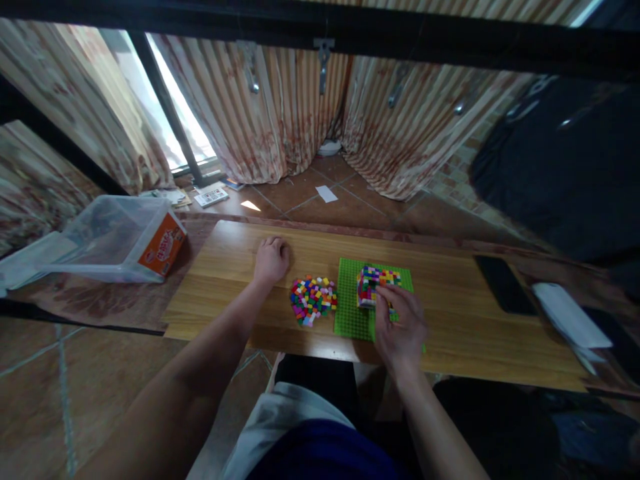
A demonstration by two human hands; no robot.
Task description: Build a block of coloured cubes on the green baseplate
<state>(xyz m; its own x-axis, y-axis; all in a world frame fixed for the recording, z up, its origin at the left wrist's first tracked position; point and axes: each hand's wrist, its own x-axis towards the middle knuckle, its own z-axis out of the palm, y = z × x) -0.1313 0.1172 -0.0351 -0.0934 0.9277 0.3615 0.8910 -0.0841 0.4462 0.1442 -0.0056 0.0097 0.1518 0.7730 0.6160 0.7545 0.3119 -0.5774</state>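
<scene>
Two risks stand out: the right hand (401,327), fingertips close together, could shear bricks loose by pressing sideways, or brush the loose pile (313,300). Whether it grips a brick, I cannot tell. The multicoloured block build (367,280), right of centre, looks boxy and hollow on its green baseplate (350,323).

Wood tbl (465,333) w/ multicol. brick pile (313,300), green baseplate (350,323) just beside, flat blk item (505,285) nr R end.

Upper centre: patterned curtains (295,113). Left: clear plastic bin (110,233). Right: black phone (505,285), lying flat.
</scene>
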